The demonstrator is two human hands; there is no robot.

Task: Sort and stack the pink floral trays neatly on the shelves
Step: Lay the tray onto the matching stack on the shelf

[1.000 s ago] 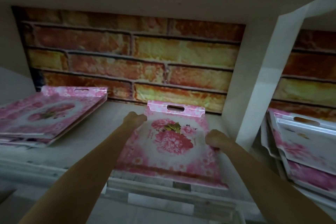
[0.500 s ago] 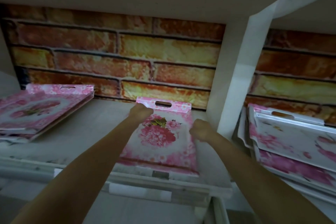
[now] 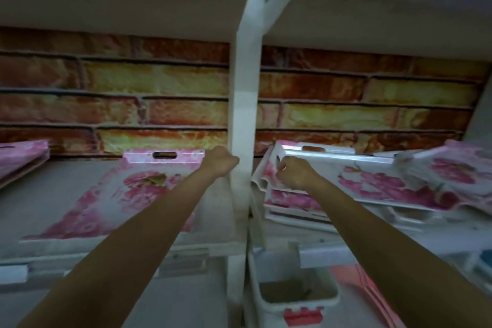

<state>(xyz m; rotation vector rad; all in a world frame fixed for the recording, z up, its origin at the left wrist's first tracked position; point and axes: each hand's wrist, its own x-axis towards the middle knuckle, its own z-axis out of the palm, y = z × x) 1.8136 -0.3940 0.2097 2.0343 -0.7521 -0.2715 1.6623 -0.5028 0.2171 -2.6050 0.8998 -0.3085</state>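
Observation:
A pink floral tray [image 3: 127,194] lies flat on the left shelf compartment, its handle slot toward the brick wall. My left hand [image 3: 221,161] hovers by that tray's far right corner, next to the white post, fingers curled with nothing visible in them. In the right compartment an untidy stack of floral trays [image 3: 386,189] lies skewed. My right hand [image 3: 292,174] is closed on the left rim of the stack's top tray [image 3: 332,165], near its side handle hole. More trays [image 3: 452,176] overlap at the far right.
A white upright post [image 3: 242,114] divides the two compartments. Another pile of pink trays [image 3: 21,158] sits at the far left. A white plastic bin [image 3: 292,298] stands on the level below. The shelf above [image 3: 119,2] hangs low overhead.
Both hands left the middle tray, which stays flat on the left shelf. My view swung right; my right hand crossed past the post and took hold of the right stack's top tray.

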